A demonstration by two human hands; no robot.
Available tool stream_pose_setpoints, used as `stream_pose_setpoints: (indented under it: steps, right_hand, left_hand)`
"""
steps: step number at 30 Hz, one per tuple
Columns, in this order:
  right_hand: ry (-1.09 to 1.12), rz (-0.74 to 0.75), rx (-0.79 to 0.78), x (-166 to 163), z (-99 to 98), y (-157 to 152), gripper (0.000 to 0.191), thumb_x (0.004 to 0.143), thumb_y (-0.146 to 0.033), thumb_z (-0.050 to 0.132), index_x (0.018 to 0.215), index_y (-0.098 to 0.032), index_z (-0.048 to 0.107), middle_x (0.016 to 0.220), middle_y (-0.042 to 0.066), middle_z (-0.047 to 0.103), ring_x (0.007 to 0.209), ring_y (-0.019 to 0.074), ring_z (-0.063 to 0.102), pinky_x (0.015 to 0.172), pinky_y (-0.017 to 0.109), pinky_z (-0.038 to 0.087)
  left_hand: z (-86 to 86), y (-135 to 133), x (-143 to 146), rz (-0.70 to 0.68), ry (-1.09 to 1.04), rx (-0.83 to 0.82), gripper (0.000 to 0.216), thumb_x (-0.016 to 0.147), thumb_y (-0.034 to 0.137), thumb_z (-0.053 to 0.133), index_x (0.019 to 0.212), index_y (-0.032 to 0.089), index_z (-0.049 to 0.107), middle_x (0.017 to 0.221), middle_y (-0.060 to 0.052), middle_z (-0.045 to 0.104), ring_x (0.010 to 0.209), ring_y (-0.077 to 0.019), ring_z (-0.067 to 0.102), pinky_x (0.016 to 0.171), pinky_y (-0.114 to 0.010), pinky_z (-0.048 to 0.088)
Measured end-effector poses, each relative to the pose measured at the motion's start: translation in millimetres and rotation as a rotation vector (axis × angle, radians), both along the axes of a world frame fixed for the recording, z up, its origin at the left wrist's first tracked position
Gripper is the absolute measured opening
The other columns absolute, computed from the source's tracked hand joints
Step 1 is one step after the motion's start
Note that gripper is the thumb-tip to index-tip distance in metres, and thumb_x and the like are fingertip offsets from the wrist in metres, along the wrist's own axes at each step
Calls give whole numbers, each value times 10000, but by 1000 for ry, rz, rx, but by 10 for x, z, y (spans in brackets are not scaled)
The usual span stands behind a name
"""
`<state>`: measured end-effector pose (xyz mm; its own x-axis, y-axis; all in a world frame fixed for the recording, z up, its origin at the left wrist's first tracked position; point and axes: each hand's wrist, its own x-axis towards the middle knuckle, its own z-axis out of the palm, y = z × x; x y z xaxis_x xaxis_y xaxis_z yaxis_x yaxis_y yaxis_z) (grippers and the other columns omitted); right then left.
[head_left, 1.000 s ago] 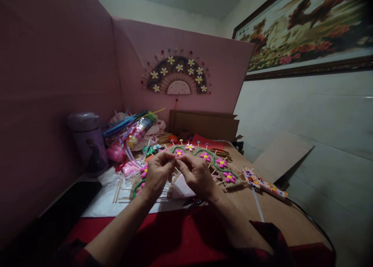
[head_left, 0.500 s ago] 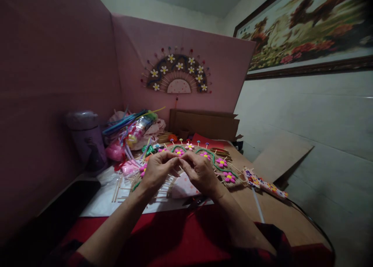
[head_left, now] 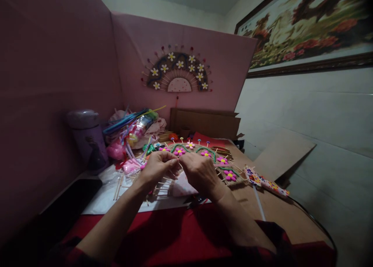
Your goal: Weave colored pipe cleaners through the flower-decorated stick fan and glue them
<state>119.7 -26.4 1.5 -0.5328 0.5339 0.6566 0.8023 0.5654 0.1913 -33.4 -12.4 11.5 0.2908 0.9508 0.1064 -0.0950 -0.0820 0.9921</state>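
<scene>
Right now, a twine-covered fan [head_left: 196, 150] with pink flowers and a green wavy line is lying on the table [head_left: 285, 216], in the middle of the frame, partly on a white sheet [head_left: 94, 205]. Just over it, the left hand [head_left: 160, 166] and the right hand [head_left: 199, 171] are meeting fingertip to fingertip, both curling into a pinch. Something tiny may be sitting between those tips, but it is staying too small and dim for me to tell whether they are grasping anything. A thin pinkish strip [head_left: 223, 165] is showing just beside the right hand; whether that hand is holding it, I cannot say.

To my eye, fine pinching like this is calling for a light, even pressure, with the fingertips doing the working and the wrists keeping steady. Holding the forearms clear of the fan is probably sparing its raised flowers and thin sticks from being knocked.

Farther out, loose sticks [head_left: 118, 187] are lying left of the fan, and a dark tool [head_left: 194, 201] is resting near its lower edge. A purple tumbler [head_left: 89, 142] is standing at the left, while a white-flowered fan [head_left: 179, 85] is hanging at upper centre.
</scene>
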Motion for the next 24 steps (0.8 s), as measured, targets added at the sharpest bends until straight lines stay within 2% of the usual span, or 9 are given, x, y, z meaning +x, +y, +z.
stream_pose_setpoints:
  steps: [6, 12, 18, 24]
  right_hand:
    - [270, -40, -207, -19, 9, -20, 138, 885, -258, 416, 841, -175, 517, 743, 26, 608, 645, 138, 532, 568, 244, 283]
    - [419, 72, -376, -33, 7, -13, 150, 882, -232, 409, 764, -187, 490, 671, -6, 558, 607, 115, 503, 576, 224, 314]
    - [568, 231, -423, -32, -11, 28, 178, 859, -217, 418, 684, -188, 437, 615, -35, 453, 563, 96, 425, 532, 207, 300]
    - [514, 210, -383, -62, -29, 14, 156, 840, -207, 417, 687, -190, 439, 585, -34, 448, 523, 98, 414, 528, 214, 295]
  left_hand:
    - [-78, 1, 66, 67, -65, 74, 294, 591, 351, 701, 680, 103, 571, 524, -15, 608, 404, -119, 560, 401, -240, 487]
    - [-80, -61, 121, 166, -15, 225, 192, 641, 281, 646, 652, 108, 562, 502, 11, 564, 396, -106, 531, 388, -235, 476]
    - [-59, -73, 114, 141, -51, 181, 182, 637, 278, 635, 650, 116, 554, 490, 14, 566, 378, -107, 523, 384, -237, 464]
    - [-165, -47, 143, 235, 52, 300, 127, 699, 255, 563, 645, 145, 527, 482, 32, 513, 388, -100, 483, 383, -224, 412]
